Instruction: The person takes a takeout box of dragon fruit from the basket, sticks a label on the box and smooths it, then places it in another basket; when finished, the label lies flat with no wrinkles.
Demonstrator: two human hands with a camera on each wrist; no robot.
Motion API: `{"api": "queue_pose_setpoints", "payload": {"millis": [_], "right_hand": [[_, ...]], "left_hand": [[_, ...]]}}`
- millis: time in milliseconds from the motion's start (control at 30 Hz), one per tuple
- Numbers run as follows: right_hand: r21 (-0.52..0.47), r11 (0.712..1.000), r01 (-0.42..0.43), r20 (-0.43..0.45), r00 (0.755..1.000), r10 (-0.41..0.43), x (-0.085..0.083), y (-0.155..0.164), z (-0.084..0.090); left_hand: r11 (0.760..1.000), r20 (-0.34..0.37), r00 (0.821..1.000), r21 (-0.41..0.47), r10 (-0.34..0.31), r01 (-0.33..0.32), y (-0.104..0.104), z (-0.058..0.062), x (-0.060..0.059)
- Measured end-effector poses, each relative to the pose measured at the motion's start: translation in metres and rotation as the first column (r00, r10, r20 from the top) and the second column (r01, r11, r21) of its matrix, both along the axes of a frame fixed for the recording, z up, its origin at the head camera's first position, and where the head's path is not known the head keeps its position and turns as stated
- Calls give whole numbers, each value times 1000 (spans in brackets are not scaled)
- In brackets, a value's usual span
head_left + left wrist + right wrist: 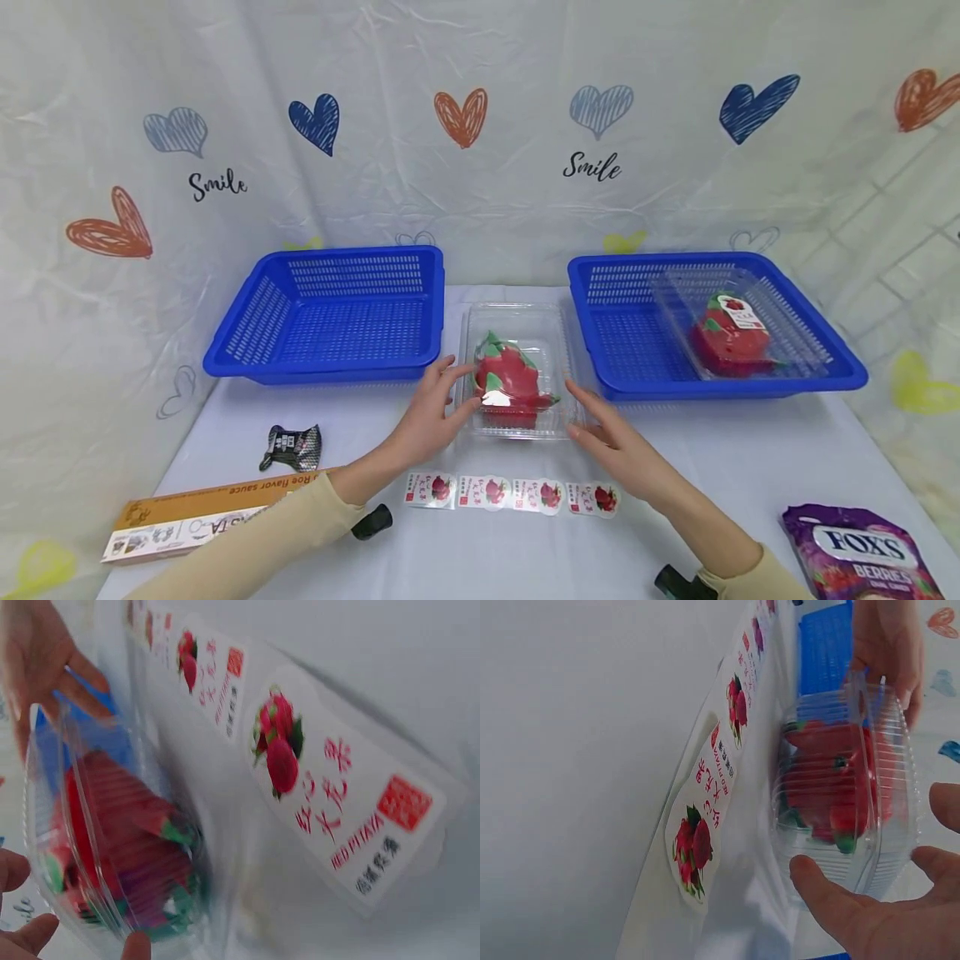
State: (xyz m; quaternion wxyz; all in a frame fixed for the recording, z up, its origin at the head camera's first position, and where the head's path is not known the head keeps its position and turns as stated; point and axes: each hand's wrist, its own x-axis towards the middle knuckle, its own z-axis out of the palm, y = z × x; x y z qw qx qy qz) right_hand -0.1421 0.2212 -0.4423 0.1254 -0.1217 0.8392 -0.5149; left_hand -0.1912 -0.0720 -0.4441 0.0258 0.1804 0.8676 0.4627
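Note:
A clear plastic clamshell box [513, 318] stands on the white table between the two hands, its lid down over a red dragon fruit [512, 373] with green scale tips. My left hand [429, 410] is at the box's left side, fingers extended, fingertips right at the wall. On the opposite side, my right hand [618, 446] has its fingers spread, with the tips beside the right edge. The right wrist view shows thumb and fingers around the box's near corner [870, 877], not curled on it. A strip of several red pitaya stickers [513, 493] lies in front of the box.
At back left stands a blue basket [322, 371]. Another blue basket [622, 385], at the right, holds a stickered clear box [795, 354] with a dragon fruit. A black wrapped packet [291, 447], a long orange-and-white carton [202, 517] and a purple Fox's bag [862, 550] lie nearer.

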Motion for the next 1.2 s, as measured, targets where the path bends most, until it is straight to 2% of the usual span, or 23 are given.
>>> {"api": "queue_pose_setpoints", "payload": {"millis": [67,167,267,400,533,700,967,1200], "right_hand": [[33,999,3,31,1000,-4,7,4,3],[58,998,29,91,995,-34,15,10,8],[59,997,56,115,991,-63,21,16,11],[40,997,72,102,992,-76,27,23,10],[13,995,94,106,990,-95,30,28,7],[21,989,144,165,976,-145,32,31,4],[21,985,174,207,963,-174,36,32,-4],[68,991,111,163,979,-121,41,36,-13]], "left_hand": [[999,-61,998,-32,-15,13,2,1,3],[999,-104,994,-39,-27,23,3,3,4],[1000,-71,997,4,-16,17,2,3,0],[998,15,1000,64,4,-5,1,-2,-9],[995,77,997,98,12,-19,2,-6,-17],[989,145,989,142,24,-45,3,-7,-20],[986,156,987,159,32,-57,3,-9,-20],[983,177,984,174,31,-63,4,-8,-18]]}}
